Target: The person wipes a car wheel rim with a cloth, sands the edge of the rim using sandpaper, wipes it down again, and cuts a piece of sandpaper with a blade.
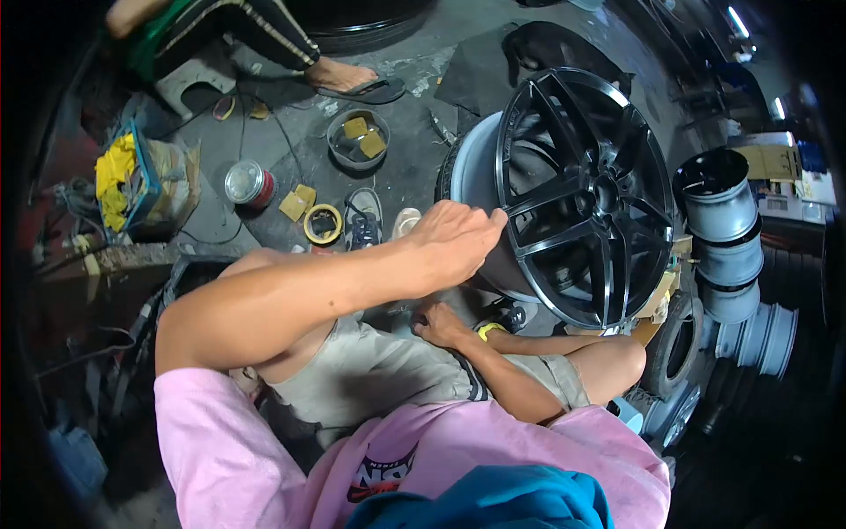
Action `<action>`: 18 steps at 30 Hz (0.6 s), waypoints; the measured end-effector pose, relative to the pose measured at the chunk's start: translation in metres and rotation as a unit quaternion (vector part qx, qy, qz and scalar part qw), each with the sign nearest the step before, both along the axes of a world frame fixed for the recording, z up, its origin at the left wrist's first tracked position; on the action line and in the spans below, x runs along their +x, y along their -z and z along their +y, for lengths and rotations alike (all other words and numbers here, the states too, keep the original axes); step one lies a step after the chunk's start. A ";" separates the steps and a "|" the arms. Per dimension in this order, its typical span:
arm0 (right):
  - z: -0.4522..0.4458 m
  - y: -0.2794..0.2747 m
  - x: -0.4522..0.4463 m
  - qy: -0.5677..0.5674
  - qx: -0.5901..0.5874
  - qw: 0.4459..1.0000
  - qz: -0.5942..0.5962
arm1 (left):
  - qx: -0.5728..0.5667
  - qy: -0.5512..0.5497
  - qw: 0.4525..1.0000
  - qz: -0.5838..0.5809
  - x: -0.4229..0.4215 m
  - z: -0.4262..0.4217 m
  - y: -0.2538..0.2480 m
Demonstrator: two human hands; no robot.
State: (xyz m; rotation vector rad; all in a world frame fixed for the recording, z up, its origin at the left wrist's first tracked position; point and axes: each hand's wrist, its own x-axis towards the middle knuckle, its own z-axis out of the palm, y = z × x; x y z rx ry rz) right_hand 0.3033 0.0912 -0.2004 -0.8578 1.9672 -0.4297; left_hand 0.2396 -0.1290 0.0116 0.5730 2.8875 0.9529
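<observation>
A black alloy wheel rim [608, 198] with bright machined edges stands upright, tilted, in front of me, its pale barrel [476, 167] facing left. My left hand [458, 242] is closed at the near-left edge of the rim, its knuckles up. The fingertips are hidden, so whatever they may pinch cannot be made out. Lower down, my right hand [441, 324] is curled between my knees, below the rim, beside a yellow wristband [486, 331]. Its palm side is out of sight.
A bowl of water with yellow sponges [359, 139], a tin can [249, 183], a yellow tape roll [322, 225] and a yellow pad [297, 203] lie ahead-left. Stacked rims [727, 229] and a tire [674, 344] stand right. Behind the wheel lies a black dog [564, 48]; another person's foot [348, 75] is at top.
</observation>
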 end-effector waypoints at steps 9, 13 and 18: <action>-0.014 0.042 0.016 0.040 -0.108 0.993 0.034 | -0.070 -0.008 0.997 0.015 -0.004 0.001 -0.023; -0.016 0.046 0.004 0.074 -0.148 0.986 0.009 | -0.147 0.014 0.989 -0.007 -0.006 0.011 -0.017; -0.020 0.071 0.012 0.065 -0.087 0.994 -0.014 | -0.192 -0.021 0.981 0.030 -0.012 0.015 -0.010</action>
